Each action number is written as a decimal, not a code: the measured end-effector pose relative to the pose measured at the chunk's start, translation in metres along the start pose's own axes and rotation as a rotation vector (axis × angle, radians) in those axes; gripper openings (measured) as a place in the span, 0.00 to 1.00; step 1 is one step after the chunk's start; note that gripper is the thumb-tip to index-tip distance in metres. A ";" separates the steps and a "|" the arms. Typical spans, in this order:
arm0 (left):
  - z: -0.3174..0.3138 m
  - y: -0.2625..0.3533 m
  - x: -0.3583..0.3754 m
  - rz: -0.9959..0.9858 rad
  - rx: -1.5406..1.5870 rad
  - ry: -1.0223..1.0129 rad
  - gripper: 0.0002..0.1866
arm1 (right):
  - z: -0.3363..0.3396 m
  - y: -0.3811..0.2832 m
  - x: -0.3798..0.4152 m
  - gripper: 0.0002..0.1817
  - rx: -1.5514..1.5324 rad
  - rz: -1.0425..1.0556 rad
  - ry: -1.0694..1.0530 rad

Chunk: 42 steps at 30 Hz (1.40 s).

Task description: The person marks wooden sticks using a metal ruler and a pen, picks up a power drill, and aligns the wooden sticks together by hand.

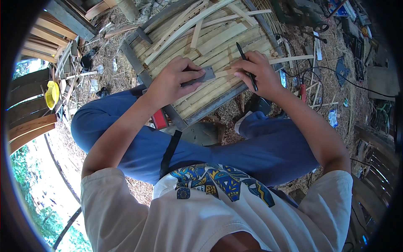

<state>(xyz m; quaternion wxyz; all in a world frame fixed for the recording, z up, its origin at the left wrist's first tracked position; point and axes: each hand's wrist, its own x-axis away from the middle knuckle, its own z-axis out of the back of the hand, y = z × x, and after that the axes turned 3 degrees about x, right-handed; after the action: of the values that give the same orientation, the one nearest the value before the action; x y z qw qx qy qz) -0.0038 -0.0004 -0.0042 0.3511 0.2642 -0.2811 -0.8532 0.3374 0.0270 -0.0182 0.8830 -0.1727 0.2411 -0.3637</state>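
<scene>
My left hand (178,79) is closed, its thumb and fingers pinching a small grey rectangular plate (207,74) over the slatted wooden bench. The plate's left part is hidden by my fingers. In my right hand (259,74) a slim black pen (241,51) slants between thumb and fingers, one end up and away, the other toward my body. A narrow pale wood strip (294,59) runs beneath my right hand, out past the bench's right side, and its near end reaches toward the plate. Both hands are over the bench top (224,90).
Several curved and straight wood pieces (184,33) lie on the bench's far part. A red object (159,119) is by the near left corner. Shavings (115,82) cover the floor. A black cable (348,77) crosses at right, and a yellow object (51,95) hangs at left.
</scene>
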 end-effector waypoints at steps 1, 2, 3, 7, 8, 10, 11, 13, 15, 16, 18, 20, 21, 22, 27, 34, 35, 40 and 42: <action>0.000 0.000 0.000 -0.001 -0.001 0.001 0.20 | 0.000 0.000 0.000 0.11 0.000 0.000 0.000; 0.000 0.000 0.000 -0.002 -0.002 0.003 0.20 | 0.000 0.000 0.000 0.11 0.000 0.000 0.000; 0.000 0.000 0.000 -0.002 0.001 0.004 0.20 | 0.000 0.000 0.000 0.11 0.002 0.001 0.001; -0.001 0.000 0.000 -0.003 0.002 0.006 0.20 | -0.001 0.000 0.000 0.11 0.001 0.006 0.013; 0.000 0.000 0.000 -0.004 0.000 0.006 0.20 | -0.001 0.000 0.000 0.11 -0.002 0.007 0.019; 0.000 0.000 0.000 -0.002 0.002 0.006 0.20 | -0.001 -0.001 0.000 0.11 0.001 0.010 0.024; 0.000 0.000 0.000 -0.001 0.003 0.007 0.20 | 0.000 -0.001 0.000 0.11 0.004 0.011 0.026; 0.000 0.001 0.000 0.007 0.004 0.004 0.20 | -0.001 -0.001 0.000 0.11 0.000 0.016 0.032; 0.000 0.001 0.000 0.009 0.003 0.004 0.20 | -0.002 0.000 0.000 0.11 -0.004 0.019 0.032; 0.000 0.001 0.000 0.008 0.001 0.004 0.20 | -0.002 0.000 0.000 0.11 -0.005 0.020 0.030; 0.000 0.001 0.000 0.007 0.000 0.004 0.20 | -0.002 0.001 0.000 0.11 -0.005 0.020 0.028; 0.000 0.002 0.000 0.008 -0.002 0.002 0.20 | -0.002 0.000 0.000 0.11 -0.002 0.022 0.029; 0.000 0.003 0.000 0.006 -0.003 0.002 0.20 | -0.003 0.000 0.000 0.11 -0.004 0.023 0.036; 0.000 0.003 0.000 0.005 -0.004 0.002 0.20 | -0.003 0.000 0.001 0.11 -0.006 0.025 0.043; 0.000 0.001 -0.001 0.008 0.005 -0.012 0.20 | -0.006 0.001 0.001 0.12 -0.003 0.033 0.072; 0.001 0.003 -0.001 0.028 0.015 -0.019 0.19 | -0.007 0.001 0.002 0.12 -0.001 0.017 0.062; 0.001 0.003 -0.001 0.033 0.009 -0.030 0.20 | -0.007 0.001 0.002 0.12 -0.002 0.020 0.066; 0.001 0.005 -0.002 0.016 -0.003 -0.011 0.20 | -0.005 -0.001 0.001 0.12 0.000 0.005 0.043; 0.001 0.006 -0.003 0.019 0.002 -0.013 0.20 | -0.004 -0.001 0.001 0.12 0.003 0.000 0.036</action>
<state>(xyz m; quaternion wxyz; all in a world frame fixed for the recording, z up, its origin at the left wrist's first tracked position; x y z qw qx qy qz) -0.0004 -0.0015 0.0015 0.3571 0.2562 -0.2869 -0.8512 0.3349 0.0251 -0.0215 0.8788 -0.1649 0.2567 -0.3670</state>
